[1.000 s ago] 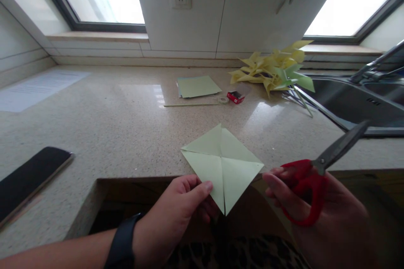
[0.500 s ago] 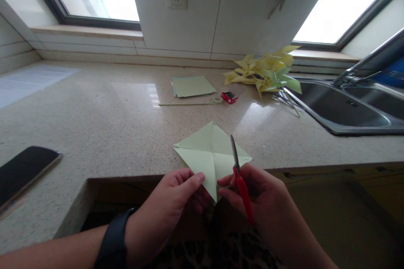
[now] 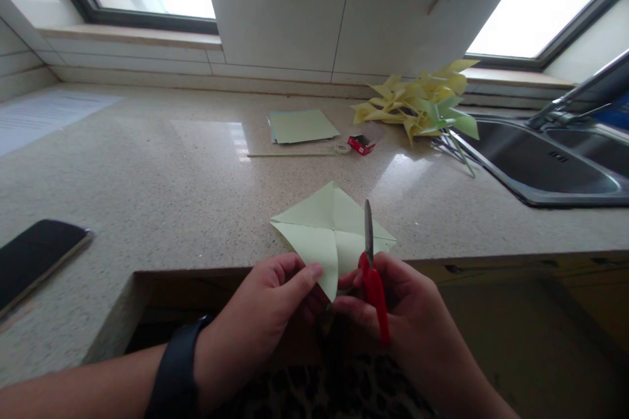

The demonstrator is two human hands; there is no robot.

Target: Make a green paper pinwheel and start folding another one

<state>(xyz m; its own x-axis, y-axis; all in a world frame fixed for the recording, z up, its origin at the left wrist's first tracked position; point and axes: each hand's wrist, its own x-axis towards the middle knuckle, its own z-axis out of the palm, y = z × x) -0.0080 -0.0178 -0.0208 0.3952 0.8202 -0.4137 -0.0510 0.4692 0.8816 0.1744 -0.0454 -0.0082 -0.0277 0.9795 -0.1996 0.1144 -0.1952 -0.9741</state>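
A pale green square of paper (image 3: 309, 213), slit along lines from its corners, lies at the counter's front edge with one corner toward me. My left hand (image 3: 282, 291) pinches the left flap of that near corner between thumb and fingers. My right hand (image 3: 398, 301) holds red-handled scissors (image 3: 374, 291), their blades together and pointing up and away. The fingertips of this hand are by the near corner's right flap; whether they grip it is hidden.
Behind the paper lie a stack of paper squares (image 3: 303, 126), a thin stick (image 3: 289, 155), a tape roll (image 3: 343, 148) and a small red box (image 3: 361, 144). Yellow and green paper pinwheels (image 3: 417, 105) rest beside the sink (image 3: 550, 163). A phone (image 3: 37, 262) is at left, near printed sheets (image 3: 49, 116).
The near left flap now curves up a little in my left hand. My right hand has shifted slightly, and the scissors stand more upright. The view has tilted down slightly.
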